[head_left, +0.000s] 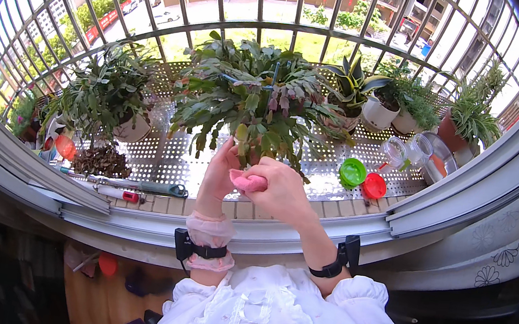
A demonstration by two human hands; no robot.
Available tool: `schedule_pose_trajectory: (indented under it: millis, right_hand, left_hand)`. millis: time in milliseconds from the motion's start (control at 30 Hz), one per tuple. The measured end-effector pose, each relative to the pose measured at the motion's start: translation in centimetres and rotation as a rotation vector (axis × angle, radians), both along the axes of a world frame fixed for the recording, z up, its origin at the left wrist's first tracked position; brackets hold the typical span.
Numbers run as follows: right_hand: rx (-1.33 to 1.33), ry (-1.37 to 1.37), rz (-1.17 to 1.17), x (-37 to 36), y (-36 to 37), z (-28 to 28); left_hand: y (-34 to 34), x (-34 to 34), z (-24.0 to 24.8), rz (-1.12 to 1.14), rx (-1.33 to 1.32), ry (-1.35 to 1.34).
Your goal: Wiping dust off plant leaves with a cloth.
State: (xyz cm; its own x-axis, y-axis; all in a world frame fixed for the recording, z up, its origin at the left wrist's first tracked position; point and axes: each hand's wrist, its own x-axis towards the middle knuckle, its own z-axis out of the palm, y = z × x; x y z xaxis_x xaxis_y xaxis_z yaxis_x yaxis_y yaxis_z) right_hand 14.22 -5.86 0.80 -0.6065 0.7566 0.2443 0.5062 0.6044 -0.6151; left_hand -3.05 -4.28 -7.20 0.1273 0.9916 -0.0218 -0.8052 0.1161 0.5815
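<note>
The right hand (pixel 282 192) clutches a crumpled pink cloth (pixel 248 182) jutting from its left side toward the left hand (pixel 219 171), which is raised to low-hanging leaves (pixel 267 141); whether it grasps any cannot be told. Just beyond both spreads a bushy, green, flat-leaved plant (pixel 242 95).

Large leafy plant (pixel 248 93) blocks centre frame, metal bars (pixel 300 2) fencing off the space behind. Left of it, a strip of perforated shelf (pixel 158 149) would let a hand through, though a long-handled tool (pixel 162 188) lies across its near end. Right side: narrower gap before green cup (pixel 352 172), red cup (pixel 374 186).
</note>
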Motion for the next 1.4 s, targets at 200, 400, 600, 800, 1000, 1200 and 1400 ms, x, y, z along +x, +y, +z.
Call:
schedule_pose_trajectory:
  millis: [200, 400, 600, 800, 1000, 1200, 1400]
  right_hand:
    - [0.249, 0.405, -0.171, -1.9, 1.7, 1.5]
    - [0.315, 0.092, -0.214, -3.6, 0.9, -2.6]
    - [0.226, -0.062, -0.104, -2.2, -0.5, -3.2]
    - [0.007, 0.296, -0.059, 0.7, -0.7, 2.1]
    - [0.313, 0.231, -0.225, -1.5, 2.1, -0.4]
    - [0.321, 0.078, -0.206, -1.6, -0.9, -2.3]
    - [0.195, 0.031, -0.141, 1.1, -2.0, 0.3]
  left_hand:
    - [-0.4, 0.4, -0.8, 0.015, 0.126, -0.191]
    - [-0.7, 1.4, -1.4, 0.118, 0.026, -0.13]
    - [0.4, -1.0, -4.3, -0.313, 0.267, -0.371]
    - [-1.0, 0.5, -2.0, 0.127, 0.056, -0.043]
    - [-0.9, 0.1, -2.3, -0.132, 0.185, -0.252]
    - [-2.8, 0.6, 1.1, 0.045, 0.016, -0.001]
    - [-3.0, 1.4, 2.0, 0.065, -0.062, 0.025]
